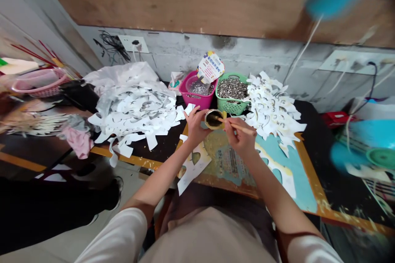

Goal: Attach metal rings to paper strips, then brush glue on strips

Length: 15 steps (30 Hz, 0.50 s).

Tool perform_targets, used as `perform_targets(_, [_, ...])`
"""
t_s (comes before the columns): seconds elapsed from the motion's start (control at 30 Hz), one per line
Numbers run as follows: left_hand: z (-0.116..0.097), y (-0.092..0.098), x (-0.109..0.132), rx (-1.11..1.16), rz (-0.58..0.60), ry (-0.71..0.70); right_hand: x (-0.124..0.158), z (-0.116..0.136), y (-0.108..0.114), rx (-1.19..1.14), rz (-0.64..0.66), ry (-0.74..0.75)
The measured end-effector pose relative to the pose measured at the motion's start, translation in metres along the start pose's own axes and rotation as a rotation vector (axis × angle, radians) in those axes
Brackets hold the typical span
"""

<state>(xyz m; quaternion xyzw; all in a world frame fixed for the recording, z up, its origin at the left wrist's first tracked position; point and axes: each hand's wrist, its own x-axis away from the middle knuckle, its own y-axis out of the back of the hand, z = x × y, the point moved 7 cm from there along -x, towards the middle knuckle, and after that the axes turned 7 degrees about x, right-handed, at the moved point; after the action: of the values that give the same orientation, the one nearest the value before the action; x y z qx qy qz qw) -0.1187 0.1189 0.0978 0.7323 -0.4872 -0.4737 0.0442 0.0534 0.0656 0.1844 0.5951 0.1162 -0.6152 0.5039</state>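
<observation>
My left hand (pixel 196 125) grips a small round tin (pixel 213 119) with a yellowish rim and dark liquid inside. My right hand (pixel 240 137) pinches a thin wooden-handled brush (pixel 238 127), its tip inside the tin. Both hands are above a blue-and-yellow stained board (pixel 296 185). White paper cutouts lie beneath and beside them: one piece (pixel 194 166) sits below my left hand, a large heap (pixel 132 111) spreads to the left, and another heap (pixel 271 107) lies to the right.
Behind the tin stand a pink basket (pixel 196 92) and a green basket (pixel 231 104), both holding small metal pieces. An orange-edged black table (pixel 311 131) carries everything. A concrete wall with sockets (pixel 133 43) rises behind. Blurred blue objects (pixel 354 152) hang at right; a dark-clad leg (pixel 58 209) shows lower left.
</observation>
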Motion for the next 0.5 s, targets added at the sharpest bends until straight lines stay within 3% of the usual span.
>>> perform_targets(0.13, [-0.002,0.001,0.002,0.023,-0.007,-0.023,0.002,0.016,-0.005,0.113,0.06,0.075])
perform_targets(0.23, [-0.006,0.001,0.004,0.041,-0.026,-0.028,-0.002,0.017,-0.005,0.154,0.088,0.02])
perform_targets(0.4, [0.001,-0.001,0.008,0.015,-0.041,0.006,-0.001,-0.007,0.008,-0.054,0.054,-0.32])
perform_targets(0.5, [0.005,0.0,0.006,0.018,-0.049,0.001,0.015,-0.022,0.015,-0.237,-0.047,-0.55])
